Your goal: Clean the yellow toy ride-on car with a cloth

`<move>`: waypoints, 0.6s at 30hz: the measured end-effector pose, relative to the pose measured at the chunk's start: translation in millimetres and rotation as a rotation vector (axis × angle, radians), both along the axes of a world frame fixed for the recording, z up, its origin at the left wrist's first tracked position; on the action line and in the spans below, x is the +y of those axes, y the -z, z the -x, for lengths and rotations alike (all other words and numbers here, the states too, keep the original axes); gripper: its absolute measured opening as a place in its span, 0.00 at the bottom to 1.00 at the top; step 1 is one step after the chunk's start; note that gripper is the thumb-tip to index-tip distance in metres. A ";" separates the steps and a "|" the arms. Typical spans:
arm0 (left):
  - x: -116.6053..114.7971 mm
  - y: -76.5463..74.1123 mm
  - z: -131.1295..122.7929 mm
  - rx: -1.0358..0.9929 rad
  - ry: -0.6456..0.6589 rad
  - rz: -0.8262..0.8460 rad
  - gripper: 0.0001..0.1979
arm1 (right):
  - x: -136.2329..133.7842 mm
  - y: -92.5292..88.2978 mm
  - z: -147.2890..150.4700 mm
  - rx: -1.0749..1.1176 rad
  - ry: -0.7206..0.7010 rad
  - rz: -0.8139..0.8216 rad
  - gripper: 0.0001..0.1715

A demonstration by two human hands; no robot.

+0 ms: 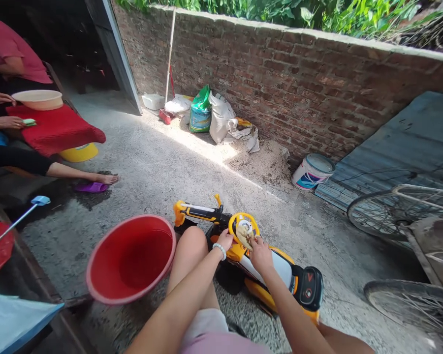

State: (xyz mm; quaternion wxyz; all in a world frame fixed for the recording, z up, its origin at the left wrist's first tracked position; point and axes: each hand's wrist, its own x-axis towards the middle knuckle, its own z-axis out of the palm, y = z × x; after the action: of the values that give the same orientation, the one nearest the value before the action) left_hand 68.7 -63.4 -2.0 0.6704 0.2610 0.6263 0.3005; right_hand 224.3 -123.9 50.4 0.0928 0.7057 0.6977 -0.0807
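Observation:
A yellow and black ride-on toy excavator (269,268) stands on the concrete between my knees, its arm stretched forward and to the left. My left hand (225,240), with a beaded bracelet at the wrist, is closed at the near-left rim of the yellow steering wheel (256,223). A wrinkled beige cloth (244,237) is pinched in my right hand (262,253) and lies against the wheel's near side. To the left of my knee sits a large red basin (107,253), with what looks like water in it. My left fingertips are partly hidden.
At the left, people sit by a red cloth (70,130) with a pale bowl (40,100). Sacks (221,118) and a paint bucket (310,174) stand along the brick wall (280,69). A wheeled cart (428,246) is at the right. A folded blue umbrella (18,314) lies lower left.

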 end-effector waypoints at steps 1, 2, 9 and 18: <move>-0.3 -1.4 2.8 -0.003 -0.011 0.002 0.14 | 6.5 -6.8 5.2 0.006 -0.012 -0.001 0.29; -0.4 -2.2 6.8 0.001 -0.026 0.005 0.14 | 14.0 -12.2 11.9 0.008 -0.030 -0.019 0.29; -2.1 4.8 39.5 0.101 -0.169 0.001 0.12 | 30.7 6.8 53.3 -0.046 -0.261 0.012 0.36; 20.6 -6.1 58.8 0.088 -0.305 -0.168 0.22 | 4.5 12.1 14.4 -0.040 -0.296 -0.020 0.37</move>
State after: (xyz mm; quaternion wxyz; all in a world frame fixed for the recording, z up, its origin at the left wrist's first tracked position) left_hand 9.9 -42.8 4.1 0.5648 0.2309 0.6599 0.4385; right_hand 209.9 -119.4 38.3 0.1104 0.5976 0.7928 -0.0453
